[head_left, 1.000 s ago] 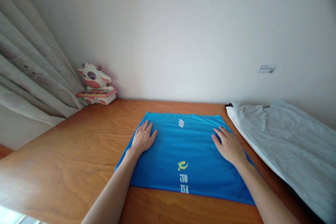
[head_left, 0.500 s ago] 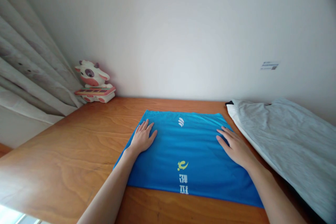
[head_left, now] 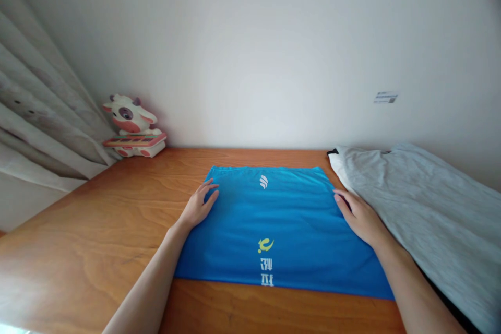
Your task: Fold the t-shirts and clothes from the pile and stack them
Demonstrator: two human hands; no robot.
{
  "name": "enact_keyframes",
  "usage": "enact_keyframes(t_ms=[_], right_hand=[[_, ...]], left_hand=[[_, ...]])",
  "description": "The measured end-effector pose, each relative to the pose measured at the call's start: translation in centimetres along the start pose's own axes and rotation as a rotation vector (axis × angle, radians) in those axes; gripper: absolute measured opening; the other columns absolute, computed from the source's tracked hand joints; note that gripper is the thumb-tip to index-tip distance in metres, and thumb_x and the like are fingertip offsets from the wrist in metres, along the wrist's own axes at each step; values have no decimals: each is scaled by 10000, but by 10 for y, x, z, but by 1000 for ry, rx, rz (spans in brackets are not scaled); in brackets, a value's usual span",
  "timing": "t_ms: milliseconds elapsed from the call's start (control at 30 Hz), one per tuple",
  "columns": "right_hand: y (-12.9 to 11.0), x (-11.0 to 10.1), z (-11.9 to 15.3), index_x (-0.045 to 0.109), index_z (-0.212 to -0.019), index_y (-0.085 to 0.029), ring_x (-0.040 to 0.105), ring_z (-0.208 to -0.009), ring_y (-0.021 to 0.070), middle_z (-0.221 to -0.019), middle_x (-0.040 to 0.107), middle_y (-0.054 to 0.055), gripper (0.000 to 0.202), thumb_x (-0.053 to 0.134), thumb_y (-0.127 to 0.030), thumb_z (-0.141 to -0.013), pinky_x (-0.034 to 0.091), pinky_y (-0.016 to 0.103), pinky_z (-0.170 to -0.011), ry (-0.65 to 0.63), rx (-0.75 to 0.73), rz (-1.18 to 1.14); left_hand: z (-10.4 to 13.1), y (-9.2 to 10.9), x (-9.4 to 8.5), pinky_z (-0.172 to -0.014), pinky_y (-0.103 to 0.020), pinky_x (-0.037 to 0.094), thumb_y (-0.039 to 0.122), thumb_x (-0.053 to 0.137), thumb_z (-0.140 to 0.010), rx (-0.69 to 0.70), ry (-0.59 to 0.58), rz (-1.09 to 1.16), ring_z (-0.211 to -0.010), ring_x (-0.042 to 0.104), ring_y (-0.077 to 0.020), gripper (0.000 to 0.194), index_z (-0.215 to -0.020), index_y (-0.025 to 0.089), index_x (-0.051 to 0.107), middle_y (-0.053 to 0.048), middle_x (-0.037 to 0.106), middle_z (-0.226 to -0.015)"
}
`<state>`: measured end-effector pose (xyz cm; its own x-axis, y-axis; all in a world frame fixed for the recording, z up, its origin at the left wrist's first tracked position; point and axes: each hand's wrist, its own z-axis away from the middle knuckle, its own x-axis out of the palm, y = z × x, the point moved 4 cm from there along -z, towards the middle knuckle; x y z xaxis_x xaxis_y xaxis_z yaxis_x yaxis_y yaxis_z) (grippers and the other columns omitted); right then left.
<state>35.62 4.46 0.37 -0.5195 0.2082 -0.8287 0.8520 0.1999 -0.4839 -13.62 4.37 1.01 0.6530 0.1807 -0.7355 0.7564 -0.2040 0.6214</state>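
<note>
Left hand (head_left: 199, 207), blue cloth (head_left: 299, 237), right hand (head_left: 360, 220): cloth flat on the surface (head_left: 97, 224), seemingly longest nine to three o'clock.
Left fingers slightly spread, cloth toward three o'clock; right fingers close together, cloth toward nine. Both hands about equally near; neither visibly pinching.

I am seeing soft, muted light, with pale glare lying across the left of the table (head_left: 35, 276). The wall (head_left: 274, 62) is glowing mid-frame, the top right corner is sitting dark, and small print on the label (head_left: 385, 97) is blurring beyond reading.
</note>
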Motion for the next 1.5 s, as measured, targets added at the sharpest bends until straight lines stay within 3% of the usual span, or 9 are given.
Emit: enact_keyframes(t_ms=[333, 467, 733, 900, 1067, 1233, 1400, 1500], right_hand=[[24, 6, 3, 661, -1164, -181, 689, -1098, 281, -1189, 734, 145, 363, 413, -357, -965, 520, 456, -1016, 169, -157, 91], [26, 9, 5, 708, -1060, -203, 689, -1092, 264, -1162, 738, 128, 345, 390, -311, -984, 525, 443, -1015, 157, -214, 111], [22, 10, 4, 740, -1139, -175, 668, -1133, 290, -1223, 715, 149, 407, 386, -243, -953, 521, 477, -1041, 139, -220, 183], [17, 13, 4, 688, -1274, -172, 625, -1255, 247, -1374, 659, 113, 502, 394, -101, -873, 474, 448, -1122, 75, -286, 175], [9, 14, 6, 707, -1252, -175, 664, -1211, 231, -1328, 694, 107, 555, 395, -42, -813, 496, 436, -1094, 22, -269, 195], [-5, -2, 9, 750, -1143, -190, 710, -1122, 247, -1271, 729, 82, 549, 439, -9, -728, 516, 408, -1036, -96, -151, 328], [-26, -15, 2, 768, -904, -246, 757, -886, 296, -919, 802, 75, 308, 472, -165, -878, 544, 395, -783, -171, 43, 513], [-48, -3, -10, 734, -1007, -224, 724, -1005, 261, -1073, 775, 89, 273, 469, -232, -939, 513, 347, -844, -72, -7, 446]], left_hand=[[-3, -14, 2, -1166, -467, 414, 577, 412, -968, 49, -20, -193, -1332, 568, -300, 551, -1254, 181, 666, -138, 583, -1461], [0, -10, 8, -1173, -487, 410, 525, 407, -986, 83, -66, -330, -1362, 542, -309, 537, -1306, 172, 656, -145, 570, -1477], [2, -7, 11, -1171, -491, 412, 490, 390, -1012, 103, -80, -388, -1382, 521, -310, 538, -1355, 151, 626, -164, 547, -1494], [3, -8, 11, -1171, -474, 413, 475, 408, -1011, 104, -63, -399, -1371, 532, -300, 510, -1353, 169, 629, -152, 551, -1492], [4, -6, 12, -1180, -465, 406, 460, 422, -1011, 109, -58, -403, -1384, 520, -292, 487, -1349, 180, 634, -135, 555, -1492], [20, 3, 12, -1181, -476, 401, 425, 424, -1018, 93, -65, -427, -1397, 503, -294, 470, -1370, 180, 616, -138, 534, -1511], [35, 28, 2, -1155, -470, 418, 422, 487, -995, 82, -159, -483, -1386, 514, -302, 435, -1349, 214, 630, -133, 546, -1500], [21, 46, -3, -1026, -445, 504, 338, 494, -982, -44, -179, -563, -1192, 655, -301, 308, -1167, 215, 707, -130, 691, -1294]])
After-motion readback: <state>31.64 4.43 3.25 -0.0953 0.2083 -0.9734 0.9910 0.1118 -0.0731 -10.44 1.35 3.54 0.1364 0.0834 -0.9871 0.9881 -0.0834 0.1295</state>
